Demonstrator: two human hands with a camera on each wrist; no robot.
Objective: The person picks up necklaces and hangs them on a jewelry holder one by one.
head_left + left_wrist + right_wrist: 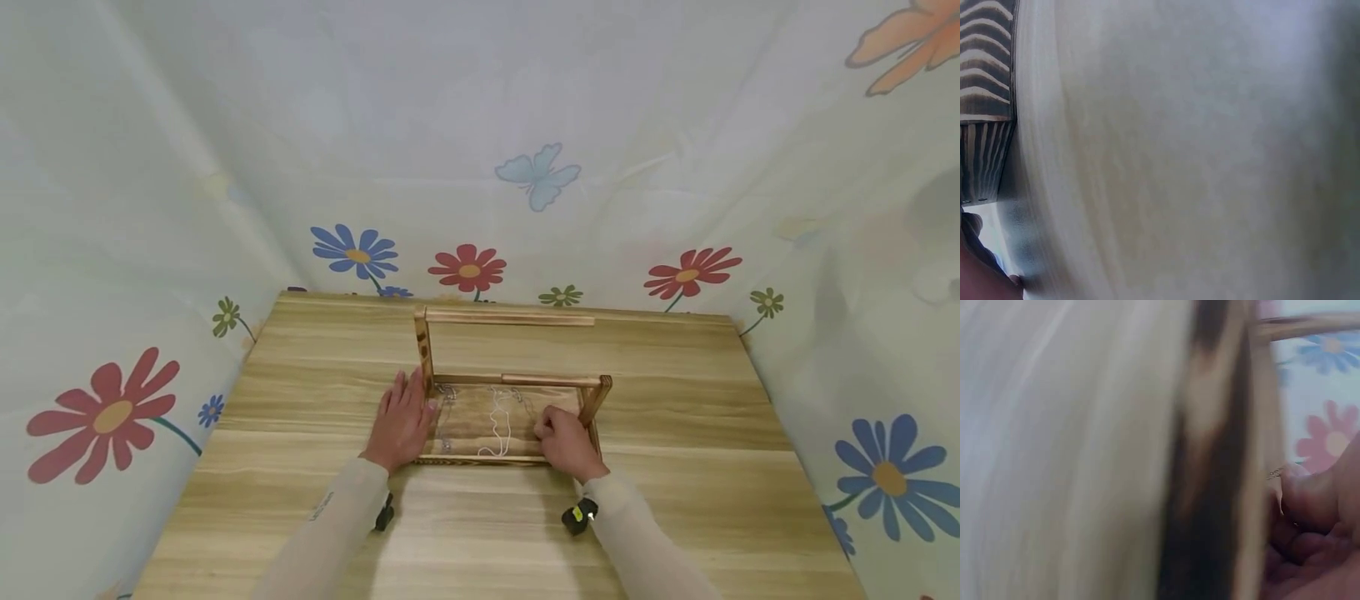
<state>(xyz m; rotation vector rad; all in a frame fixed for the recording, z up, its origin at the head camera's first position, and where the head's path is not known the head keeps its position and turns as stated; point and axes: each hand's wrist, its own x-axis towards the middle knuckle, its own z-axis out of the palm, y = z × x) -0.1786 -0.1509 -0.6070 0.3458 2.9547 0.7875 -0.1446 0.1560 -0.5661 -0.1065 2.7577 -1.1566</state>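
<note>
A brown wooden jewellery stand (510, 319) with a tray base (468, 429) and two bars, one high and one low, stands on the table. Flat against the tray's left side lies my left hand (401, 425), its fingers straight. Over the right part of the tray, my right hand (568, 442) has curled fingers and pinches a thin silver chain necklace (527, 406); a bit of chain (1274, 474) shows by the thumb in the right wrist view. A white strand necklace (501, 421) lies mid-tray, and another thin chain (447, 417) lies at the left.
The wood-grain table (300, 400) reaches back to a pale curtain (420, 108) printed with flowers and butterflies, which also hangs at both sides. The stand's left post (424, 350) rises beside my left fingertips, its short right post (597, 402) beside my right hand.
</note>
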